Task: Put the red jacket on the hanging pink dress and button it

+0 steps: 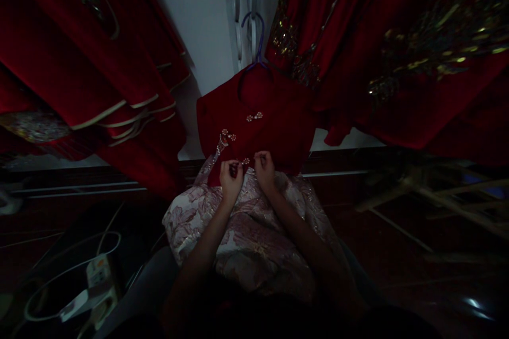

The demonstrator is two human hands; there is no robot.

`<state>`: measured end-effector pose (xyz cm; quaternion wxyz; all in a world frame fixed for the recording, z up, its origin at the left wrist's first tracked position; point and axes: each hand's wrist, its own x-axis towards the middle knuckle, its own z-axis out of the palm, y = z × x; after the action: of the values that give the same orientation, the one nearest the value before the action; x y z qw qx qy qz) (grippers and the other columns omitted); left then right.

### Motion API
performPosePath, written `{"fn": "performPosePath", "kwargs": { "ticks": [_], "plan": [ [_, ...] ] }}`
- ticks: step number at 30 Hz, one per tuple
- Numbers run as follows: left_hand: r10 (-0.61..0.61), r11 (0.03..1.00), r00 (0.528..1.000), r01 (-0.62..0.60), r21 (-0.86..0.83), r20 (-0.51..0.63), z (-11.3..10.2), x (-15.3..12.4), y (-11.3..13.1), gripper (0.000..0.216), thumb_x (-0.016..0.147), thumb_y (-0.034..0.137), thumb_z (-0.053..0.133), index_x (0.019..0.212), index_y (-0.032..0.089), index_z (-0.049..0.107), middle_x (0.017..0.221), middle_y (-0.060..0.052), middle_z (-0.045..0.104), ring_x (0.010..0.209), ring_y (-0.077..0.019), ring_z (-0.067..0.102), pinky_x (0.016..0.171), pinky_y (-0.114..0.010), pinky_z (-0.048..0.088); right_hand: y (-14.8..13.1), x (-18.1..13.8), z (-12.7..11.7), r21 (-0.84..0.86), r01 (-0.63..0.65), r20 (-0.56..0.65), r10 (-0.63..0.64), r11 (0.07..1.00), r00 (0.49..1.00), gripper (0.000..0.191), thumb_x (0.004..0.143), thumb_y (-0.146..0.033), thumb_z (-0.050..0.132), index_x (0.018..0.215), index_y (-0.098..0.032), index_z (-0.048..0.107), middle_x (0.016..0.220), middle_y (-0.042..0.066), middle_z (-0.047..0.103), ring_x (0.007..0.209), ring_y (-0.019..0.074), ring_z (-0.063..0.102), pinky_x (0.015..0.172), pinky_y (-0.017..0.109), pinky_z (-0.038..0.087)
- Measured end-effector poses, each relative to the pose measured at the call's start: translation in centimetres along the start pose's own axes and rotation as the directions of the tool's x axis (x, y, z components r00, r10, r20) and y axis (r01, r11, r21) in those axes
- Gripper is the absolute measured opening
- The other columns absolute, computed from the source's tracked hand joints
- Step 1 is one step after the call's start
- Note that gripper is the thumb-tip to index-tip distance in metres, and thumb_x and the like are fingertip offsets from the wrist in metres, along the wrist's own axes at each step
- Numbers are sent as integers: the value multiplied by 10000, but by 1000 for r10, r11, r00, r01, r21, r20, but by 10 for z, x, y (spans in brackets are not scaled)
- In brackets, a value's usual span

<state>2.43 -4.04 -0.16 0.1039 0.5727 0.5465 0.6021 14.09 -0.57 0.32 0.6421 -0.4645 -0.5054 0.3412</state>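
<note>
A red top (278, 122) with a round neck hangs on a purple hanger (260, 32) in front of me. Pearl-like flower fasteners (254, 116) sit on its front, and a beaded tassel (221, 143) hangs at its left side. My left hand (231, 180) is closed in a pinch on the lower front of the top, beside a small flower fastener (245, 161). Just right of that fastener, my right hand (264, 168) is pinched too; what its fingertips hold is too dark to make out. Below the top, pale floral brocade fabric (254, 233) spreads over my lap.
Red garments with gold trim (103, 74) hang on the left. More red garments with gold sequins (397, 74) hang on the right. A power strip (99, 275) with a white cable lies at lower left. A wooden frame (429, 196), blurred, stands at right.
</note>
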Motion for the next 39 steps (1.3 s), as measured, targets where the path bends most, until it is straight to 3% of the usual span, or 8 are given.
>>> {"fn": "performPosePath", "kwargs": {
  "ticks": [8,12,16,25,30,34,39],
  "plan": [
    [13,1000,1000,-12,-19,27,3,1,3,178,821,342,634,901,191,584,863,-33,555,782,-145,537,732,-264,436,-3,0,-2,-55,2,56,2,998,998,164,858,-372,497,853,-209,518,794,4,606,704,131,577,681,251,471],
    [-4,999,1000,4,-40,10,4,0,3,182,825,353,628,893,192,578,848,-26,556,740,-135,517,701,-255,420,-3,-1,-3,-184,100,151,-73,978,986,123,819,-242,509,904,-195,584,928,45,635,783,145,593,739,274,477],
    [-6,999,1000,7,-38,22,4,0,2,181,830,342,619,917,191,570,839,-18,557,718,-127,509,684,-248,414,-3,-2,-4,-235,158,233,-103,959,967,190,767,-152,501,921,-197,602,917,39,641,772,145,592,748,282,480],
    [-37,994,998,41,-97,42,6,-2,-4,151,841,346,592,840,196,568,818,-20,591,762,-136,560,728,-255,439,-6,-2,-4,-216,136,228,-86,967,970,208,741,-138,483,899,-207,600,889,24,649,751,142,590,728,280,475],
    [-88,986,994,96,-134,59,4,1,0,225,794,341,647,956,194,596,818,-9,622,693,-119,549,677,-236,435,-2,-4,-3,-226,142,250,-83,964,965,242,687,-149,536,920,-212,553,839,-4,603,694,131,543,660,257,455],
    [-89,988,993,98,-116,82,2,2,4,166,795,333,641,884,193,632,810,-14,647,707,-126,557,688,-240,436,0,-6,-3,-219,147,249,-90,965,964,282,672,-155,562,944,-216,518,818,-17,565,667,126,510,624,247,430],
    [-131,972,986,149,-184,106,-2,2,3,153,799,327,634,856,186,649,814,-18,669,712,-125,586,695,-241,457,-5,-8,-3,-213,211,288,-145,954,947,296,694,-165,560,983,-215,520,854,-11,545,694,124,501,649,247,422]
  ]
}}
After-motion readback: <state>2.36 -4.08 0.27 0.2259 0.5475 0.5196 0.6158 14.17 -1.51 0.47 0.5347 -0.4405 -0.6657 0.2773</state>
